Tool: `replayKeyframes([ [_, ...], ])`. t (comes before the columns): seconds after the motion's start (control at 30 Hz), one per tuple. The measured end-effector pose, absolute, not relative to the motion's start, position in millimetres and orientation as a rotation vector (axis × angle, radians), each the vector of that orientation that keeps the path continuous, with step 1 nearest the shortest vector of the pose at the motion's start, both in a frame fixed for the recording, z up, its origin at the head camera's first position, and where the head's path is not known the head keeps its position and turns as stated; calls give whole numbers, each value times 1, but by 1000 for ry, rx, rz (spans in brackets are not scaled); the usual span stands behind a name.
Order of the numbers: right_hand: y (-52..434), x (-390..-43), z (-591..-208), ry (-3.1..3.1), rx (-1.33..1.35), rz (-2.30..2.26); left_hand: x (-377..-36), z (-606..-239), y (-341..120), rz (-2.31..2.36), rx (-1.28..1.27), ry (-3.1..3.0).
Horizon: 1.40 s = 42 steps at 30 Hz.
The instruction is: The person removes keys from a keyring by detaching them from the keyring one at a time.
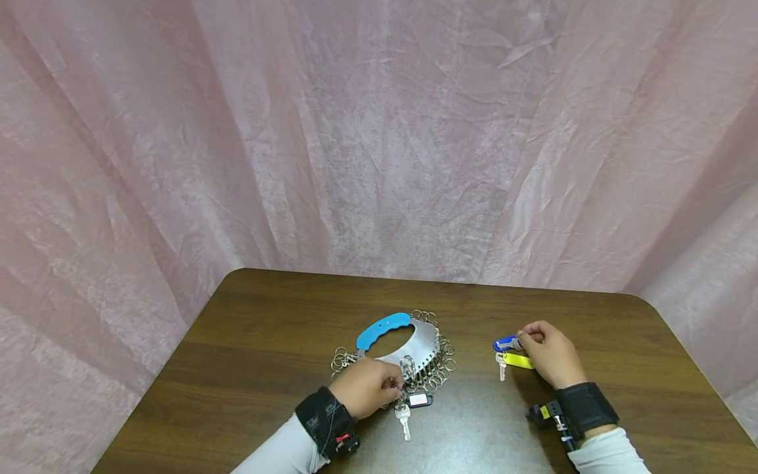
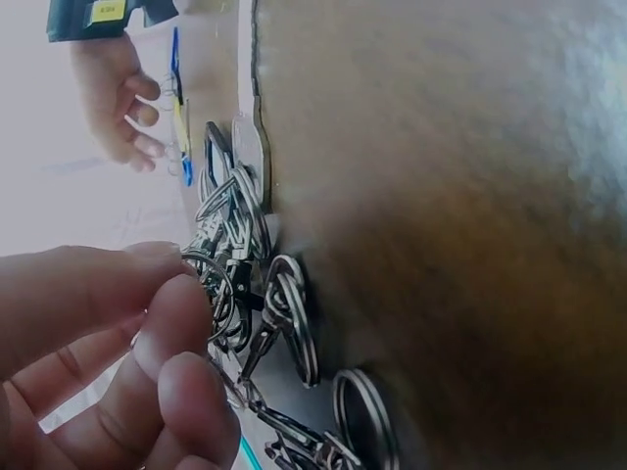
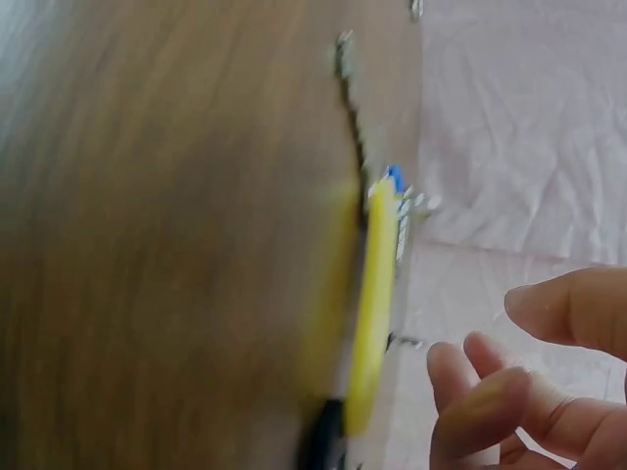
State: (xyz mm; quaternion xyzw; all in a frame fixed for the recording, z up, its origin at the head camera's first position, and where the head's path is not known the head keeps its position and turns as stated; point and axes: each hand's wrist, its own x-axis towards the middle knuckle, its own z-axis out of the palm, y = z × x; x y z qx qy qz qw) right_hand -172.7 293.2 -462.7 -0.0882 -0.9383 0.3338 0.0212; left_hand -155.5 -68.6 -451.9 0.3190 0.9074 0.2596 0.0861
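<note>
A crescent-shaped metal key holder (image 1: pixel 422 342) with a blue grip (image 1: pixel 383 328) lies mid-table, many split rings and small clips along its outer edge. My left hand (image 1: pixel 366 386) is at its near edge, pinching a split ring (image 2: pixel 223 284) between thumb and fingertip. Beside those fingers lie a silver key (image 1: pixel 403 421) and a black key tag (image 1: pixel 419 399) with a white label. On the right, my right hand (image 1: pixel 552 354) is over a blue key tag (image 1: pixel 506 343) and a yellow key tag (image 1: pixel 518 361); its thumb and fingers are apart in the right wrist view. Another silver key (image 1: pixel 501 366) lies by the yellow tag.
The brown wooden table (image 1: pixel 266 329) has rounded far corners. Behind it hangs a pink curtain (image 1: pixel 379 164). More loose split rings (image 1: pixel 342 359) spread out from the holder's left end. Black straps with cameras are worn on both wrists.
</note>
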Motion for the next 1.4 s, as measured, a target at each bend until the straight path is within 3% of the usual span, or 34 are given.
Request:
replayKeyframes([
  [0.6,224,-156,-450,-2777,74,1256,-156,-448,-70,811,918,2691],
  [1.0,166,-134,-459,-2825,631,1368,-158,-447,-72,812,944,2717],
  [1.4,142,-123,-467,-2831,844,1316,-161,-445,-74,832,882,2737],
])
